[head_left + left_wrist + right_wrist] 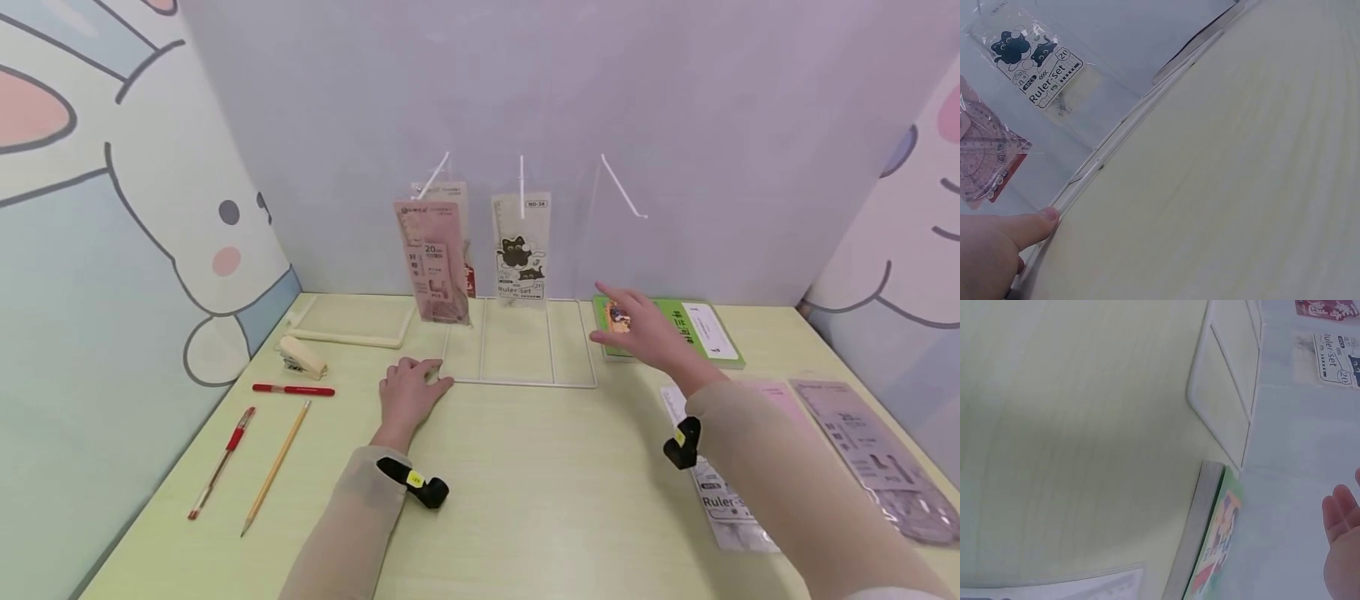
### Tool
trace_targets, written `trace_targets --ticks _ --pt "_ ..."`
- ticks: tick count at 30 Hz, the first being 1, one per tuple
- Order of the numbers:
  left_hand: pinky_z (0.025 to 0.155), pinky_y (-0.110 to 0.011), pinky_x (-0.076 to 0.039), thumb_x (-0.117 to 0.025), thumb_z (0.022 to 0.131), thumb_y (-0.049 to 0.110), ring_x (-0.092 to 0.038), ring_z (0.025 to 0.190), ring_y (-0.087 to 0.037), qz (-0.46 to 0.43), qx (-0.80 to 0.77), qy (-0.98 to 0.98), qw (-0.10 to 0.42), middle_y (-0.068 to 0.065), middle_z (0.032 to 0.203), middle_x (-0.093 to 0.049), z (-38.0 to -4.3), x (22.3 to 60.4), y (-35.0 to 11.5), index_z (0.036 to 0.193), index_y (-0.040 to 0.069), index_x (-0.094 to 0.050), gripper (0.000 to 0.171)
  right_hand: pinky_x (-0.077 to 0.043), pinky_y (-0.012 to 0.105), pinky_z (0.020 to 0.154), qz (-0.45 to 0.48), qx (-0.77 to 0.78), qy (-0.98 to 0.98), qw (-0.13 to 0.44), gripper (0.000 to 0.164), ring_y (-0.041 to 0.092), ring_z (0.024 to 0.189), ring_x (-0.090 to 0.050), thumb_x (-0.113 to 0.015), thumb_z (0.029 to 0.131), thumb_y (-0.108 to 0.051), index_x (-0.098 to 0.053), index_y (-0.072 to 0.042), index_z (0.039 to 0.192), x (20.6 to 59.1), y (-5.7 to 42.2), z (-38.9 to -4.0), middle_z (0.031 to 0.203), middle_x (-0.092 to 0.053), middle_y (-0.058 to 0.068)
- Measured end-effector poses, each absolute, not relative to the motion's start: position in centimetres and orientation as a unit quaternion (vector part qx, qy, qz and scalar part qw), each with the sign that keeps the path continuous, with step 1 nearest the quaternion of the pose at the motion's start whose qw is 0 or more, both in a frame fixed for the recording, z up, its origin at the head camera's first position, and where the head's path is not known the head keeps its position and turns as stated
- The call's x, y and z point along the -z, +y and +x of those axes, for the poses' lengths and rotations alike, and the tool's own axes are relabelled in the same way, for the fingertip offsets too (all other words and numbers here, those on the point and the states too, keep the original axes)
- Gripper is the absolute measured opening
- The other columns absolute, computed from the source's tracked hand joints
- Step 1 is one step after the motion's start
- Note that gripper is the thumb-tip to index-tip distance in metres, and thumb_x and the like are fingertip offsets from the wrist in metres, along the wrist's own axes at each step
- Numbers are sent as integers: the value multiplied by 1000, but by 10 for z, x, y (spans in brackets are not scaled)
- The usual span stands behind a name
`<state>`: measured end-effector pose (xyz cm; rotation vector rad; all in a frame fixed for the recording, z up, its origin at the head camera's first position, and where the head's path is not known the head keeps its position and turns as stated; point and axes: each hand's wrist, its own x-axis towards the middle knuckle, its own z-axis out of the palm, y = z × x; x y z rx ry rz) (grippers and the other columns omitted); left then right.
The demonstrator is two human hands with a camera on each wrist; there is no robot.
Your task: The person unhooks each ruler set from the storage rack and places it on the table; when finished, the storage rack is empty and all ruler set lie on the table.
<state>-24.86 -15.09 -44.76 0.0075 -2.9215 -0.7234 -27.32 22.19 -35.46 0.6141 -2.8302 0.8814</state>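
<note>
A white wire display rack (521,384) with three hooks stands in the middle of the table. My left hand (408,396) pinches the front left corner of its base, with the thumb (1038,225) along the wire. A pink ruler-set pack (435,267) hangs on the left hook, in front of a paler pack (450,193). On the middle hook hangs a ruler set with black cats (521,250); the right hook (622,187) is bare. My right hand (645,329) is raised, holding nothing, its fingers spread below the right hook and overlapping a green book (705,333).
Packaged ruler sets (873,450) lie at the right, partly hidden by my right sleeve. To the left are a cream tray (352,317), a stapler (302,357), a red pen (292,389), a clear pen with a red cap (225,458) and a pencil (277,467). Walls enclose the table.
</note>
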Motion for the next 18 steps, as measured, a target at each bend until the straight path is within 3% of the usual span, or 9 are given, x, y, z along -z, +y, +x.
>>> trace_targets --ticks 8,18 --pt "84 -48 -33 -63 84 50 -44 102 -31 5 244 -968 67 -12 115 -52 -249 447 -151 122 24 -64 46 -23 62 101 220 -276 -933 71 86 42 135 -20 -74 80 -38 -27 -22 149 332 195 -288 151 -20 16" --pt "84 -48 -33 -64 84 49 -44 104 -32 4 246 -967 64 -12 117 -52 -249 447 -151 122 24 -64 45 -21 66 99 229 -279 -930 74 85 43 136 -17 -74 79 -39 -27 -27 149 312 173 -301 154 -15 14"
